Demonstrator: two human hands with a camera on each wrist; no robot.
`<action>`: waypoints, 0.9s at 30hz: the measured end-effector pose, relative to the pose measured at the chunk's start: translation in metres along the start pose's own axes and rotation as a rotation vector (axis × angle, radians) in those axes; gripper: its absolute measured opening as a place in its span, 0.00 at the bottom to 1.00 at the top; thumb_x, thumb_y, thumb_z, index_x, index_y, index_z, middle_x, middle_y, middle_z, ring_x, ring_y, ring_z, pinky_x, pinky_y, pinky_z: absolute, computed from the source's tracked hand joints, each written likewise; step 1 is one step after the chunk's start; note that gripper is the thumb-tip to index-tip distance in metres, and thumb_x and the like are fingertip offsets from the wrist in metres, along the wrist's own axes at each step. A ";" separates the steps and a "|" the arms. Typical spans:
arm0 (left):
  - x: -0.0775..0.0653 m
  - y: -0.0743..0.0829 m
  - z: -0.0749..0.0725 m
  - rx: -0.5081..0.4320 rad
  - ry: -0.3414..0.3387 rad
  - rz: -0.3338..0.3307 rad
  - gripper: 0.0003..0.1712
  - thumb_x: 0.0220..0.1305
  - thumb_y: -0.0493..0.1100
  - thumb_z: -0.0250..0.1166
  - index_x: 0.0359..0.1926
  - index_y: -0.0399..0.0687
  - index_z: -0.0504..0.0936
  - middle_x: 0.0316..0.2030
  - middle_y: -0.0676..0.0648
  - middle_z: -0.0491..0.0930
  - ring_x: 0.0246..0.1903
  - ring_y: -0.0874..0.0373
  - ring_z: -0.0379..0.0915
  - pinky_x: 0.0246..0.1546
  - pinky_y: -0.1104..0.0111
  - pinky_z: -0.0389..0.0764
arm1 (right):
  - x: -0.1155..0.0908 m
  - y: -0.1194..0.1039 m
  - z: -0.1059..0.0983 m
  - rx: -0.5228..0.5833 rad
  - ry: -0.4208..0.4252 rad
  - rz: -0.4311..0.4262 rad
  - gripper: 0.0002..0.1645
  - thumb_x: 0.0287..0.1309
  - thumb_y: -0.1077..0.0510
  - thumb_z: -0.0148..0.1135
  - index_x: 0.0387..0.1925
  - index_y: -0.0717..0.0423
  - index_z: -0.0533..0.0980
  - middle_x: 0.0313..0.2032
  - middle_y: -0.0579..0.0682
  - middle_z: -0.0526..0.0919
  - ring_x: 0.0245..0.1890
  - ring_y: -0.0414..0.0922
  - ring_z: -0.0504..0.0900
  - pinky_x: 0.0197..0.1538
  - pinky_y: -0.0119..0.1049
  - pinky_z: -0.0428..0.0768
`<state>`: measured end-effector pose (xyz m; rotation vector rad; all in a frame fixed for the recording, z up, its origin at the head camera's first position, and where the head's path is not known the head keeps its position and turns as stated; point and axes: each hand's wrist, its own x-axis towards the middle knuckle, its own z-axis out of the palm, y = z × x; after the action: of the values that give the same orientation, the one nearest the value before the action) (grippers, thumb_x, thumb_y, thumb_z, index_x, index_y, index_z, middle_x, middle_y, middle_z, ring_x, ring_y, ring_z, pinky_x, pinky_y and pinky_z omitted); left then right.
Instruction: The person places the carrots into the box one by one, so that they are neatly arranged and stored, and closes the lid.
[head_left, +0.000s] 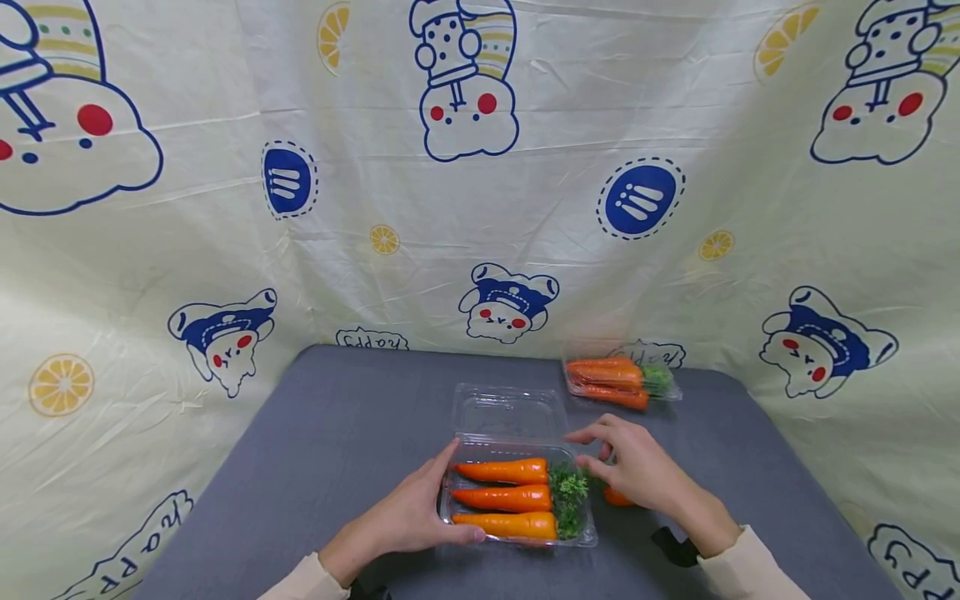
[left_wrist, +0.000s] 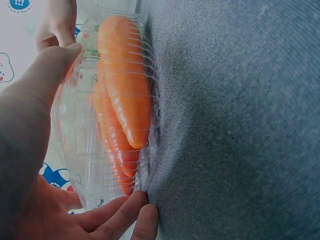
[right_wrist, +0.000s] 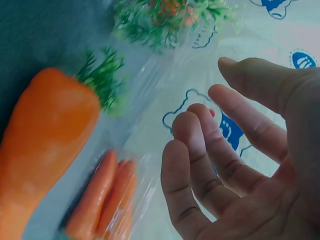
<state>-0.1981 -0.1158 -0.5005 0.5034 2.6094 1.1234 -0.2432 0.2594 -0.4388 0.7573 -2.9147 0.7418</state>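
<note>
A clear plastic clamshell box [head_left: 583,540] stands with its lid [head_left: 510,410] folded back. Three carrots [head_left: 504,498] lie side by side inside, tips to the left, their green tops [head_left: 570,500] to the right. My left hand [head_left: 420,508] grips the box's left end, its thumb on the near rim; the left wrist view shows fingertips [left_wrist: 135,202] against the end wall. Over the box's right side hovers my right hand [head_left: 637,462], fingers loosely bent, with nothing in it. Partly hidden beneath that hand is a loose carrot [head_left: 617,497], larger in the right wrist view [right_wrist: 50,135].
At the back right of the grey table [head_left: 360,417] sits a second clear box of carrots [head_left: 611,379], green tops to the right. A patterned sheet [head_left: 570,233] hangs behind and along both sides of the table.
</note>
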 end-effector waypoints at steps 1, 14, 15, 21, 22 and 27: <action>0.000 0.000 0.000 0.000 0.000 0.000 0.79 0.60 0.74 0.84 0.97 0.55 0.48 0.92 0.36 0.62 0.85 0.31 0.70 0.80 0.27 0.75 | -0.002 0.003 -0.001 -0.002 0.007 0.002 0.18 0.74 0.54 0.81 0.62 0.45 0.92 0.52 0.48 0.91 0.33 0.30 0.73 0.36 0.33 0.77; 0.000 0.001 0.000 0.007 -0.003 -0.007 0.79 0.60 0.73 0.85 0.97 0.54 0.49 0.91 0.36 0.62 0.85 0.32 0.69 0.81 0.28 0.75 | -0.029 0.036 -0.006 -0.063 0.037 0.099 0.17 0.74 0.55 0.82 0.61 0.48 0.92 0.43 0.43 0.84 0.31 0.31 0.71 0.35 0.33 0.74; 0.000 0.001 0.000 0.007 -0.004 -0.009 0.79 0.60 0.74 0.84 0.97 0.54 0.49 0.91 0.36 0.62 0.85 0.32 0.69 0.81 0.28 0.75 | -0.030 0.038 -0.006 -0.069 0.038 0.105 0.17 0.74 0.54 0.82 0.61 0.48 0.92 0.42 0.43 0.84 0.30 0.31 0.71 0.35 0.33 0.74; 0.000 0.001 0.000 0.006 -0.005 -0.018 0.79 0.60 0.75 0.84 0.97 0.54 0.48 0.92 0.37 0.62 0.85 0.32 0.69 0.81 0.28 0.74 | -0.039 0.052 -0.005 -0.080 0.031 0.143 0.19 0.76 0.51 0.80 0.62 0.51 0.92 0.44 0.47 0.84 0.29 0.33 0.71 0.35 0.33 0.74; 0.000 0.001 0.000 0.007 -0.005 -0.017 0.79 0.60 0.75 0.84 0.97 0.54 0.48 0.92 0.37 0.62 0.85 0.32 0.69 0.81 0.28 0.74 | -0.041 0.054 -0.004 -0.078 0.026 0.155 0.19 0.76 0.50 0.80 0.62 0.51 0.92 0.45 0.48 0.84 0.29 0.33 0.72 0.35 0.33 0.74; 0.001 0.000 0.000 0.016 -0.005 -0.017 0.79 0.60 0.75 0.84 0.97 0.54 0.48 0.92 0.37 0.62 0.85 0.33 0.69 0.81 0.28 0.75 | -0.046 0.062 -0.002 -0.078 0.002 0.218 0.21 0.78 0.47 0.79 0.64 0.48 0.91 0.50 0.54 0.83 0.35 0.40 0.76 0.37 0.36 0.74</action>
<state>-0.1989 -0.1150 -0.5006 0.4865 2.6149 1.0957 -0.2316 0.3280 -0.4715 0.4362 -3.0367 0.6366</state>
